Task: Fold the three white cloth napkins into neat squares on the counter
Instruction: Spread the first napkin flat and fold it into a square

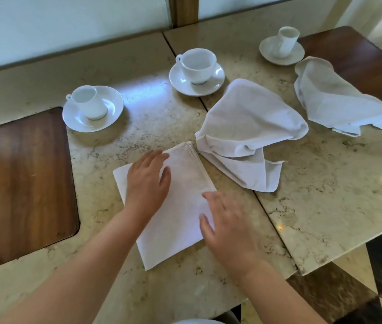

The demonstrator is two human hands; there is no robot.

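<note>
A white napkin (180,206) lies folded into a flat rectangle on the marble counter (325,195) in front of me. My left hand (148,181) rests flat on its upper left part, fingers straight. My right hand (227,228) presses its right edge with straight fingers. A second white napkin (246,127) lies crumpled just to the right of the folded one. The third napkin (334,99) lies rumpled at the far right, partly on a wooden inlay.
Three white cups on saucers stand at the back: left (91,108), middle (197,71), far right (283,45). Dark wooden inlays sit at the left (21,183) and back right (358,64). The counter's edge drops off at the right.
</note>
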